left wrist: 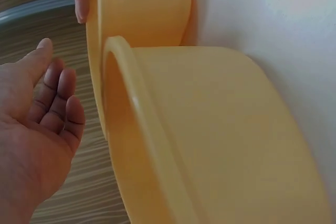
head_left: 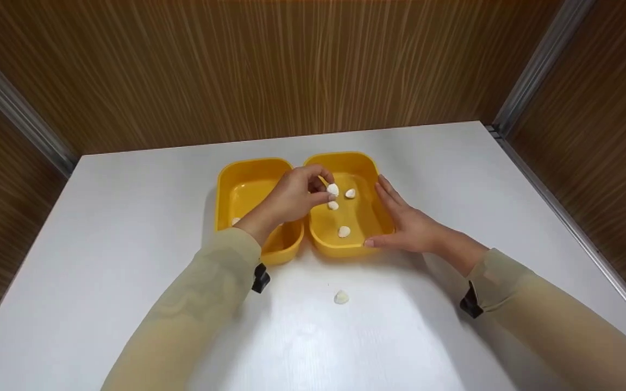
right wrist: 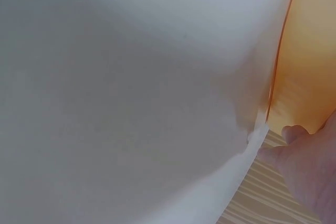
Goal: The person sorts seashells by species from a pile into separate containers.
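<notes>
Two yellow plastic bins stand side by side, the left bin (head_left: 223, 190) and the right bin (head_left: 345, 251). My left hand (head_left: 291, 195) reaches across the left bin and, over the right bin, pinches a small white shell-like piece (head_left: 333, 189) between thumb and fingertips. Below and beside it in the right bin lie several similar white pieces (head_left: 344, 232). My right hand (head_left: 413, 228) rests at the right bin's near right corner, fingers straight along the side and thumb by the front rim. In the left wrist view the pinched piece is out of sight.
One pale piece (head_left: 341, 297) lies on the white table (head_left: 128, 217) in front of the bins. Another white piece (head_left: 235, 221) shows in the left bin, partly hidden by my left wrist. Wood-grain panels (head_left: 291, 70) rise behind and on both sides.
</notes>
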Tool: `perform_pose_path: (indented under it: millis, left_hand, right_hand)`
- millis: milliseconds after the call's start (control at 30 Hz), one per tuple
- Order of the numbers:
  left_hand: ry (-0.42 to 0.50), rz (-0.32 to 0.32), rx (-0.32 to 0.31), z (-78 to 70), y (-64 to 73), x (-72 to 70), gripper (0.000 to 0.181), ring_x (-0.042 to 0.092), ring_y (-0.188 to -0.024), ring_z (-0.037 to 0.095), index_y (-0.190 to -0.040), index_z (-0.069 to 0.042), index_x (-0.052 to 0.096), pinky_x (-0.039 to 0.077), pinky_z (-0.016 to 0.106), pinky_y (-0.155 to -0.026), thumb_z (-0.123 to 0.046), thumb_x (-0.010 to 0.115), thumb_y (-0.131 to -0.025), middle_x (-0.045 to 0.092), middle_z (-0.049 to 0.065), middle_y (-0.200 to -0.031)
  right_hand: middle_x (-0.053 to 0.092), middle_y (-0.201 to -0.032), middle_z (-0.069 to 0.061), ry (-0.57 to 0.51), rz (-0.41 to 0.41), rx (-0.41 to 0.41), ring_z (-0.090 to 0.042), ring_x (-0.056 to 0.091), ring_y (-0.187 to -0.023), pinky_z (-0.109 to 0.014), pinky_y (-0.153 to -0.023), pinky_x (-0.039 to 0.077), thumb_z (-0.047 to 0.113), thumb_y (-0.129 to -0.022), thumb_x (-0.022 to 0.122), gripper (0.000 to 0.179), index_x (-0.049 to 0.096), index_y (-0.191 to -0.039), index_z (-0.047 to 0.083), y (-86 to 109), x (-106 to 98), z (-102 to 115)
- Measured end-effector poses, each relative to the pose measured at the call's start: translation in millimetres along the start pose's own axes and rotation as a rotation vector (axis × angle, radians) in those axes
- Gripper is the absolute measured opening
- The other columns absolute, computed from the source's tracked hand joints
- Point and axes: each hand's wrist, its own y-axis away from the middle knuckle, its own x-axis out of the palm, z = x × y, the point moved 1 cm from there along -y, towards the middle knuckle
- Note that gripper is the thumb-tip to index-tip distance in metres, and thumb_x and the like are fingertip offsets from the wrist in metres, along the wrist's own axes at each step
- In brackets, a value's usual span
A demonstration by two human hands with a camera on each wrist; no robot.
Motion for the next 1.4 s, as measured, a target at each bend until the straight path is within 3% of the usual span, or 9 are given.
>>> perform_pose_path:
  millis: [167, 400, 700, 1000, 1400]
  left_hand:
    - [-0.025, 0.005, -0.013, 4.8, -4.6, 6.1, 0.023, 0.059, -0.095, 0.020, -0.119, -0.015, 0.068, 0.054, 0.023, -0.082, -0.015, 0.078, -0.098, 0.064, 0.004, -0.103]
    - [-0.087, 0.016, 0.007, 7.1, -10.4, 15.5, 0.021, 0.059, -0.098, 0.019, -0.118, -0.016, 0.071, 0.054, 0.024, -0.085, -0.019, 0.078, -0.099, 0.065, 0.002, -0.104]
    - [-0.162, 0.000, 0.030, 7.3, -11.5, 16.9, 0.031, 0.057, -0.113, 0.022, -0.130, -0.012, 0.070, 0.051, 0.031, -0.102, -0.023, 0.075, -0.102, 0.066, 0.010, -0.129]
    - [-0.132, -0.044, 0.066, -11.2, 7.2, 10.0, 0.028, 0.058, -0.108, 0.019, -0.128, -0.014, 0.071, 0.052, 0.028, -0.098, -0.024, 0.074, -0.102, 0.066, 0.002, -0.118]
    - [-0.054, 0.032, 0.235, -37.1, 53.8, 13.1, 0.025, 0.061, -0.101, 0.013, -0.123, -0.015, 0.074, 0.055, 0.028, -0.093, -0.024, 0.077, -0.100, 0.068, -0.005, -0.108]
  right_hand:
    - [-0.019, -0.177, 0.009, 0.001, 0.004, 0.013, -0.037, 0.014, -0.162, -0.059, -0.126, 0.024, 0.062, -0.085, 0.081, 0.130, -0.004, -0.172, 0.017, 0.5, 1, 0]
    - [-0.018, -0.176, 0.009, 0.003, 0.000, -0.004, -0.037, 0.016, -0.161, -0.058, -0.125, 0.026, 0.070, -0.083, 0.079, 0.132, -0.005, -0.171, 0.019, 1.9, 1, 0]
    - [-0.019, -0.177, 0.008, 0.017, 0.001, -0.004, -0.039, 0.017, -0.161, -0.058, -0.125, 0.026, 0.067, -0.084, 0.079, 0.131, -0.006, -0.171, 0.019, 1.0, 1, 0]
    - [-0.019, -0.176, 0.010, 0.010, 0.005, -0.004, -0.037, 0.014, -0.162, -0.059, -0.126, 0.024, 0.064, -0.086, 0.080, 0.129, -0.005, -0.171, 0.017, 0.6, -1, 0]
    - [-0.020, -0.176, 0.013, 0.004, 0.005, -0.004, -0.041, 0.018, -0.160, -0.061, -0.124, 0.026, 0.066, -0.086, 0.078, 0.128, -0.007, -0.171, 0.023, 0.8, -5, -3]
